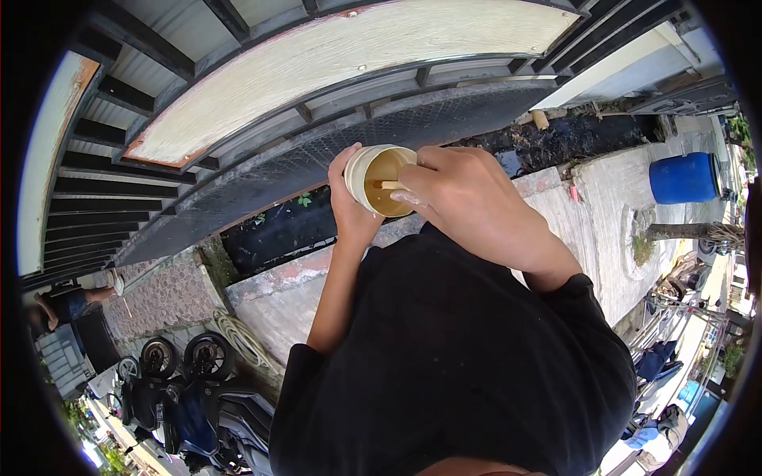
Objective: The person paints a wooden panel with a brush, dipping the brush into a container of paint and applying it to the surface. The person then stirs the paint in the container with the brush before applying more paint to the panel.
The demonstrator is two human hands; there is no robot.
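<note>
A whitish cup [358,176] with a yellowish inside is tilted so that its mouth faces the camera. My left hand [347,194] is wrapped round the cup's left side and holds it up. Over the cup's right rim, my right hand [460,190] grips a thin pale stick [389,185], possibly a brush handle, whose far end is inside the cup. Whitish smears mark the fingers of my right hand. What the cup contains cannot be made out clearly.
A black metal gate with a cream panel [357,63] spans the front. Below it runs a dark ditch [278,238] beside a concrete path [587,230]. A blue barrel [684,178] lies at the right, motorcycles [190,412] stand lower left, and another person [71,303] is at the far left.
</note>
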